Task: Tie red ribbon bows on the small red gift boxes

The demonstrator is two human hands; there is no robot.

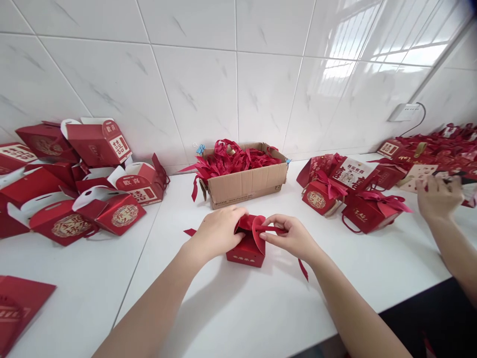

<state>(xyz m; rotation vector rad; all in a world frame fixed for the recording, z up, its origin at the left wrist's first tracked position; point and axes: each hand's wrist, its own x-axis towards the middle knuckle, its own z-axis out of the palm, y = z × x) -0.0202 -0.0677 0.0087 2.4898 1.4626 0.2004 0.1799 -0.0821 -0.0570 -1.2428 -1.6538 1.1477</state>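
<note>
In the middle of the white table stands a small red gift box [246, 255] with gold lettering on its front. My left hand [220, 229] is closed on the box's left upper flap, its thumb reaching over the top opening. From the right, my right hand [289, 235] pinches a red ribbon [271, 229] beside the rounded right flap [258, 233]. One ribbon end [303, 270] hangs below my right hand, and another tip [190, 232] sticks out left of my left wrist. The ribbon's path inside the box is hidden.
Behind the box, a cardboard box [248, 185] holds many red ribbons. Several open red boxes [112, 211] are piled at left; a flat red piece [22, 308] lies nearer. Ribbon-tied boxes [368, 211] stand at right, near another person's hand [439, 196]. A tiled wall [194, 94] bounds the table.
</note>
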